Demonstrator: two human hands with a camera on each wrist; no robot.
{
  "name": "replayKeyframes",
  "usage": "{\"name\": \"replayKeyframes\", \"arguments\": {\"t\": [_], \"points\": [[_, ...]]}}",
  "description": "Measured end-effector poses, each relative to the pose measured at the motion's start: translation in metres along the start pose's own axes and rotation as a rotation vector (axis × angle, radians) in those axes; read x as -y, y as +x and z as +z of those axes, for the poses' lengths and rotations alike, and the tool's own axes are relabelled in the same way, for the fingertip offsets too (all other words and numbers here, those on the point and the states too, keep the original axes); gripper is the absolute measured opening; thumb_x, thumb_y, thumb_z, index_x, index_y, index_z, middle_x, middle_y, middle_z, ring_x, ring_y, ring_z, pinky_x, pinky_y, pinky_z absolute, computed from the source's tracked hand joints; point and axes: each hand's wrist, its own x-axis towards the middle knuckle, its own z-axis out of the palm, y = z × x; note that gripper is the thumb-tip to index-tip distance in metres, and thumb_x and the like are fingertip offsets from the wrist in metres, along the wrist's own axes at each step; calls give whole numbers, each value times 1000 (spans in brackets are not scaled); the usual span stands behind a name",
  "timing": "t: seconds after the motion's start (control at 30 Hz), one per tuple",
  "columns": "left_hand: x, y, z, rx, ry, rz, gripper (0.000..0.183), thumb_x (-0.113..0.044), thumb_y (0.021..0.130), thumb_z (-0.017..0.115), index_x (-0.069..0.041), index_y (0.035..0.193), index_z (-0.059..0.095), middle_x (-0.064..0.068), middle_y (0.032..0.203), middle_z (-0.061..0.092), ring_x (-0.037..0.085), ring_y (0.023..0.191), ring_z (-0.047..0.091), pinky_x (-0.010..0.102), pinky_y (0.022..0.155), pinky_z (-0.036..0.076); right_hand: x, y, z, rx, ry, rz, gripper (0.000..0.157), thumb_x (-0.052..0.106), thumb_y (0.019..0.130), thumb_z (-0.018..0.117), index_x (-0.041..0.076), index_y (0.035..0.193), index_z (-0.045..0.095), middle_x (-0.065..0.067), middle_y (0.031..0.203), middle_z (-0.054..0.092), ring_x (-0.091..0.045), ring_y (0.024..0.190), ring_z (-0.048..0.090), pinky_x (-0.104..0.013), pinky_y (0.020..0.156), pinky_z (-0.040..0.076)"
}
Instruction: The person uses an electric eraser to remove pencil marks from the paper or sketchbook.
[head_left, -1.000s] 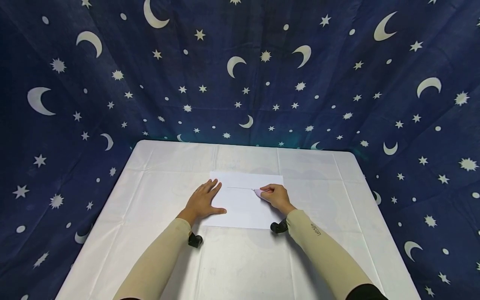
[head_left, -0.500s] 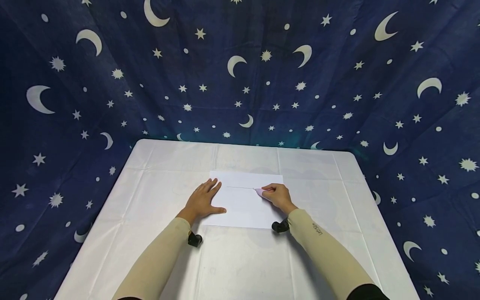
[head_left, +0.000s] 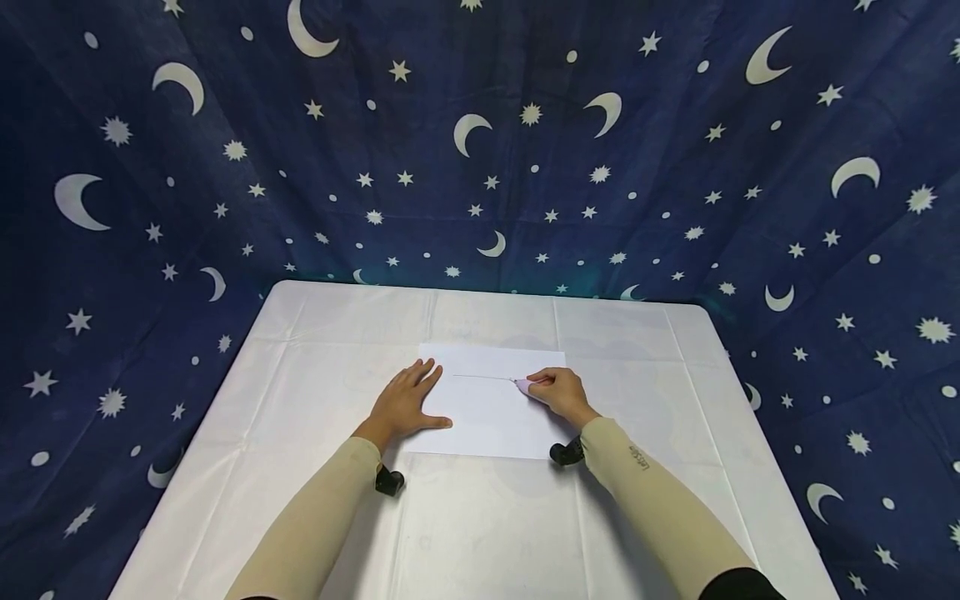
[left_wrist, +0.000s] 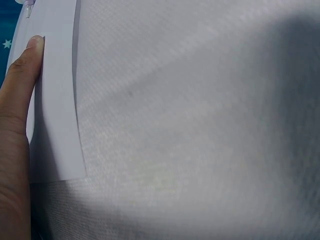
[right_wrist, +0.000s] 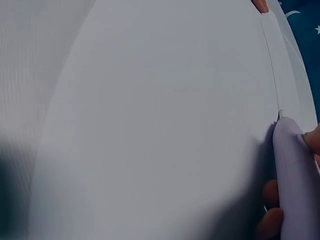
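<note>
Starry cloth (head_left: 675,142) is hanging behind a white table (head_left: 487,533). The right hand (head_left: 562,393) is gripping a lilac tool (right_wrist: 292,175), perhaps a cutter, on paper (head_left: 487,417); the left hand (head_left: 405,406) is lying spread there.

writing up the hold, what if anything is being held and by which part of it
The right hand holds the pale purple tool by its body, near the front end; the left hand touches the paper.

Soft, bright light on the white tablecloth (head_left: 480,533) — greyer, dimmer wrist views, with blurry dark shadows.
</note>
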Motion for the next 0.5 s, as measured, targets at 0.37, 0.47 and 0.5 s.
{"name": "replayKeyframes", "arguments": {"t": [0.37,0.47,0.5], "points": [[2,1,2,-22,-7,10,111,-81,73,60,-22,158,21,2,166,14,26,153,9,46,124,14,2,5,-7,62,-100,-74,18,20,84,78,12,100,77,-3,85,66,-19,80,53,-28,73,41],[0,-1,0,-19,-19,9,110,-79,73,62,-22,158,21,2,166,15,26,153,9,47,124,13,2,6,-8,88,-118,-75,19,23,85,77,14,102,76,-2,87,67,-19,82,55,-31,77,43],[0,-1,0,-16,-15,6,110,-79,73,62,-22,158,20,2,166,14,25,153,8,46,124,13,2,6,-8,96,-121,-77,19,23,86,76,14,102,76,-2,88,67,-18,83,56,-31,78,43]]}}
